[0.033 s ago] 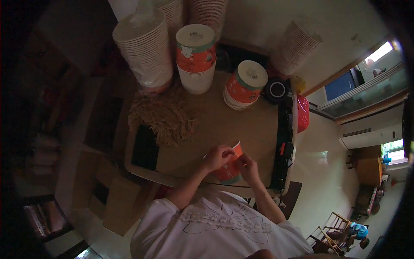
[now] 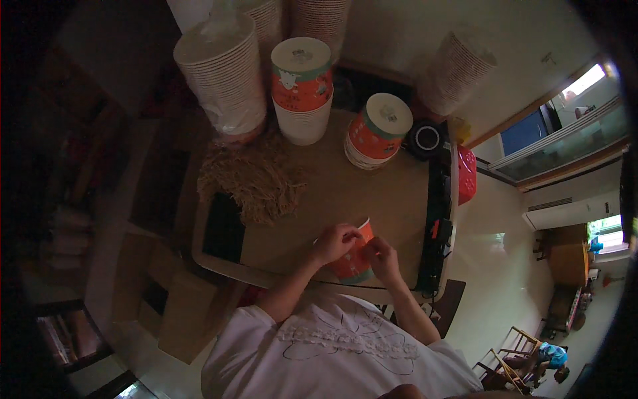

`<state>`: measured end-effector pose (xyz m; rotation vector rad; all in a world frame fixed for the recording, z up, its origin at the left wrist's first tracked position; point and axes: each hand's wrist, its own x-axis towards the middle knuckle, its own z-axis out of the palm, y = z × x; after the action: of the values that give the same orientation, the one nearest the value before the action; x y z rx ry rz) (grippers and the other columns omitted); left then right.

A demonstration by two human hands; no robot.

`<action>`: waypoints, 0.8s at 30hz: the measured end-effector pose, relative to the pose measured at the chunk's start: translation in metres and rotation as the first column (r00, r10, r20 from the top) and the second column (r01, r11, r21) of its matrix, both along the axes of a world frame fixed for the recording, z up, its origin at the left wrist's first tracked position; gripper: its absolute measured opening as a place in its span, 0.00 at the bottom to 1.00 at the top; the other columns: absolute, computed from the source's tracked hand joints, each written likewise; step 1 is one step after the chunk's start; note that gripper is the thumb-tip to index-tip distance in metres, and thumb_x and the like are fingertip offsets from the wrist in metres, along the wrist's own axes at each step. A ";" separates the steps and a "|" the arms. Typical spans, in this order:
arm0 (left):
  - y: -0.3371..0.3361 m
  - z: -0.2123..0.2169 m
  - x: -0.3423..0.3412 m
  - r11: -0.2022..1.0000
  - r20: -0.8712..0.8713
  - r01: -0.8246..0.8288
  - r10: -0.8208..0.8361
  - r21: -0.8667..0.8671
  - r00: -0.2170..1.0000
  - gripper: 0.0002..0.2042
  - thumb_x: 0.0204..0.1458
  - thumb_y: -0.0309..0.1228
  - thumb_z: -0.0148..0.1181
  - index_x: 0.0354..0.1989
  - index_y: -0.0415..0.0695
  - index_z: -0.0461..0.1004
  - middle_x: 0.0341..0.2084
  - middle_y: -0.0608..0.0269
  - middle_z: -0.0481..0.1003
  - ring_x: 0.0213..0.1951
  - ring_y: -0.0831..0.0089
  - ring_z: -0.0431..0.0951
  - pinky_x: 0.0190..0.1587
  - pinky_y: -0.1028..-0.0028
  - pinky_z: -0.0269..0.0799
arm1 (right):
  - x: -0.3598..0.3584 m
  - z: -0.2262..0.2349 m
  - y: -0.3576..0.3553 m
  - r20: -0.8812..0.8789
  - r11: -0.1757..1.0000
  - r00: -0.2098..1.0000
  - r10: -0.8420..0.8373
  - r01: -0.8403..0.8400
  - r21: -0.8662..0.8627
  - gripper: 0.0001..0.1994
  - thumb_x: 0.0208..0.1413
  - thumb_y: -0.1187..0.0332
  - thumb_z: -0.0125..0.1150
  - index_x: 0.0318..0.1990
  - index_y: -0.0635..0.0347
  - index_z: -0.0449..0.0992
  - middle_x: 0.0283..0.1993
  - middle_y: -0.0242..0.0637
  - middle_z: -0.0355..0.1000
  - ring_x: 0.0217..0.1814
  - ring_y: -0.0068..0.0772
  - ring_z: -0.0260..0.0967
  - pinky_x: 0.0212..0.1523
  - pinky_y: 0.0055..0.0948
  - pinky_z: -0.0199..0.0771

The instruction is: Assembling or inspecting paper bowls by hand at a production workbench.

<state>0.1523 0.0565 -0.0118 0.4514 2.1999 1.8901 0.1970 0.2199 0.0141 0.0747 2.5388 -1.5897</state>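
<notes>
An orange paper cup [image 2: 351, 269] with a green band at its base and a white rim lies tilted at the table's near edge, partly hidden by my hands. My left hand [image 2: 335, 244] is over the cup's left side, thumb and fingers pinched together near the rim. Against its right side, my right hand [image 2: 383, 261] is closed too, fingertips close to those of the left. Whatever sits between the fingertips is too small to make out. Beyond the hands, to the left, a loose heap of brown paper-like cord [image 2: 256, 179] spreads over the tabletop.
Inverted orange cup stacks stand at the back middle [image 2: 302, 90] and right [image 2: 379, 130]. Tall plastic-wrapped white cup stacks rise at back left [image 2: 222, 73] and back right [image 2: 458, 73]. A round black device [image 2: 426, 139] and red container [image 2: 467, 174] flank the table's right edge. Someone [image 2: 553, 359] sits far right.
</notes>
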 end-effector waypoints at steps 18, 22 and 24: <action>0.004 0.019 0.002 0.962 -0.081 -0.001 -0.022 -0.274 0.997 0.05 0.42 0.27 0.52 0.30 0.45 0.71 0.26 0.57 0.71 0.30 0.59 0.72 0.32 0.68 0.68 | -0.003 0.006 0.006 -0.056 0.997 0.996 0.069 -0.070 -0.017 0.02 0.49 0.76 0.50 0.28 0.64 0.68 0.23 0.36 0.66 0.26 0.22 0.62 0.28 0.24 0.64; 0.006 0.031 0.002 0.984 0.035 0.009 -0.003 -0.178 0.999 0.09 0.43 0.24 0.51 0.34 0.45 0.70 0.27 0.59 0.73 0.30 0.63 0.74 0.32 0.70 0.69 | -0.005 0.012 0.009 0.067 0.988 0.997 0.032 -0.021 -0.150 0.03 0.49 0.77 0.47 0.29 0.64 0.68 0.28 0.32 0.67 0.32 0.21 0.63 0.33 0.21 0.64; 0.004 0.029 0.002 0.992 0.023 0.010 -0.007 -0.127 1.000 0.10 0.42 0.23 0.51 0.36 0.45 0.70 0.27 0.60 0.73 0.30 0.65 0.75 0.33 0.72 0.70 | -0.008 0.019 0.010 0.086 0.984 0.996 0.015 0.001 -0.180 0.03 0.51 0.75 0.49 0.30 0.64 0.70 0.28 0.33 0.68 0.32 0.22 0.64 0.33 0.22 0.64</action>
<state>0.1547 0.0604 0.0168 0.4138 2.2830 1.7295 0.1887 0.2297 0.0329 0.1128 2.3176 -1.7643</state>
